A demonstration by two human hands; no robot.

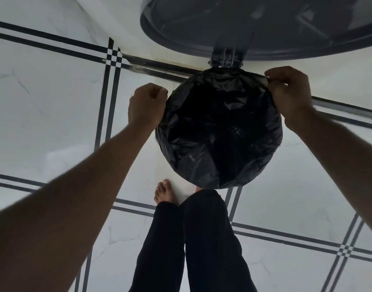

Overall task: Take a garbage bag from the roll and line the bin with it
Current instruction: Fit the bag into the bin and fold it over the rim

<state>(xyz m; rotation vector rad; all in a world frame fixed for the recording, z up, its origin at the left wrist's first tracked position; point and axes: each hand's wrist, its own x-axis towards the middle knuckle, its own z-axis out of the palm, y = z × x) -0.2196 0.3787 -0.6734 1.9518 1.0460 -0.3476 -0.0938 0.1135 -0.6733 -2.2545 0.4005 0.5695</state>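
One tiled floor [54, 114] spreads below both my hands, white with dark double lines crossing it. One round bin lid [254, 26] stands open beyond my hands, its hinge just past the far rim. One bin [267, 80] sits between my hands, almost wholly covered by one black garbage bag [218, 131], whose mouth is stretched over the rim and whose crumpled inside hangs down into it. My two legs in dark trousers [202, 239] stand nearer me than the bin, and one bare foot [165, 193] shows just short of it; the bin hides the other. My left hand [146, 105] is closed on the bag's left edge, my right hand [288, 92] pinching its far right edge at the rim.
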